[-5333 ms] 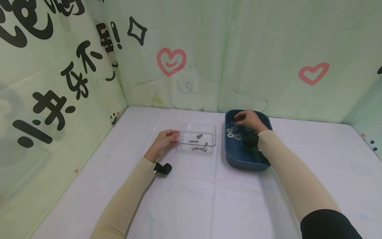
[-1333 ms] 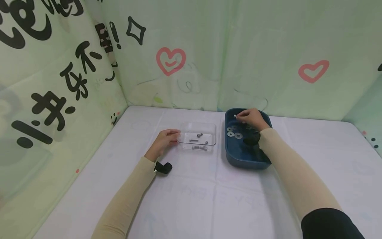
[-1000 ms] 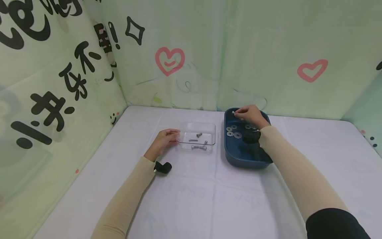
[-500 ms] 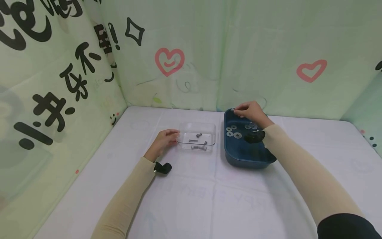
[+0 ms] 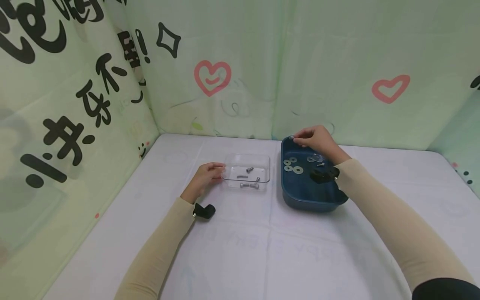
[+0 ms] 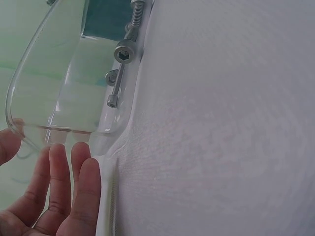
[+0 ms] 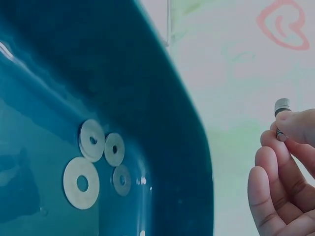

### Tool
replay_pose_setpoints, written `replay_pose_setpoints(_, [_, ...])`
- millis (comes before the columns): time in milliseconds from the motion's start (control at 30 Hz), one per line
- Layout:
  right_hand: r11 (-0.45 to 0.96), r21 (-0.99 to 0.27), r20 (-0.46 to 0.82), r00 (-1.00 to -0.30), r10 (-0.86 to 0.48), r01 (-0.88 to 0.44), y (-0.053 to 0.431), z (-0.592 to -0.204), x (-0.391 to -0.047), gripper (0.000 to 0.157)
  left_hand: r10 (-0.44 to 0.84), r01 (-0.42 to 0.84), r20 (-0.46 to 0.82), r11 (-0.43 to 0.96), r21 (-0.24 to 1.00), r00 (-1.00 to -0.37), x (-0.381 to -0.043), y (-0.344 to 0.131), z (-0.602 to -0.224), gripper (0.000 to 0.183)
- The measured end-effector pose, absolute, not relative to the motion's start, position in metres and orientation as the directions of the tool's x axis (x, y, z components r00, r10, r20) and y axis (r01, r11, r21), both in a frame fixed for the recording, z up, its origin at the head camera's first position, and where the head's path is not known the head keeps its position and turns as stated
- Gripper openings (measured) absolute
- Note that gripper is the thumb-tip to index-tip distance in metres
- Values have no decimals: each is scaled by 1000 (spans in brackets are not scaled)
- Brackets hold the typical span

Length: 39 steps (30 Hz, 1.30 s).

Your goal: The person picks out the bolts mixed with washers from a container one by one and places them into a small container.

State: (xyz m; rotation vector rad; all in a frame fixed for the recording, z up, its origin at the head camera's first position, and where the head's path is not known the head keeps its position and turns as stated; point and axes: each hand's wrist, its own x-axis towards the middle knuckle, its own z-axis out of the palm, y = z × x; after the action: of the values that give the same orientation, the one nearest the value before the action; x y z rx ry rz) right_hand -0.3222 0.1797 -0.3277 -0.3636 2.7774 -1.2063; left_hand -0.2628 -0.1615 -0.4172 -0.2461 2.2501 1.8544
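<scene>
My right hand [image 5: 316, 139] is raised over the far left rim of the blue tray [image 5: 311, 202]. In the right wrist view, its thumb and finger pinch a small bolt [image 7: 282, 105] with a knurled head, the other fingers loosely bent. At the left, my left hand [image 5: 204, 179] rests against the near side of a clear plastic box [image 5: 264, 168], its fingers [image 6: 59, 172] fairly straight at the wall. Inside that box lie several socket-head bolts [image 6: 124, 51]. Several flat washers [image 7: 81, 183] lie on the tray's floor, partly beyond my right hand.
The box and tray stand side by side on a white-covered table [image 5: 240, 250], a narrow gap between them. A small bolt [image 5: 320, 165] and more washers [image 5: 311, 159] lie in the tray near my right wrist. Green printed curtains [image 5: 322, 62] enclose the back and sides.
My right hand has risen from inside the tray to its far left rim, with the bolt pinched in its fingers. My left hand has stayed at the clear box.
</scene>
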Motion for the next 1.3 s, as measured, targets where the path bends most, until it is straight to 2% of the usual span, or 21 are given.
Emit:
replay_pose_setpoints(367, [669, -685, 94, -946, -311, -288, 164, -319, -312, 27, 21, -263, -272, 182, 947, -962, -263, -163, -417, 38])
replay_pose_setpoints(667, [648, -689, 102, -929, -355, -324, 142, -318, -306, 22, 28, -253, -261, 167, 953, -965, -260, -163, -416, 37])
replay_pose_setpoints(1300, [598, -724, 73, -900, -429, -343, 102, -319, -303, 22, 41, -230, -238, 143, 963, -970, -260, -164, -416, 37])
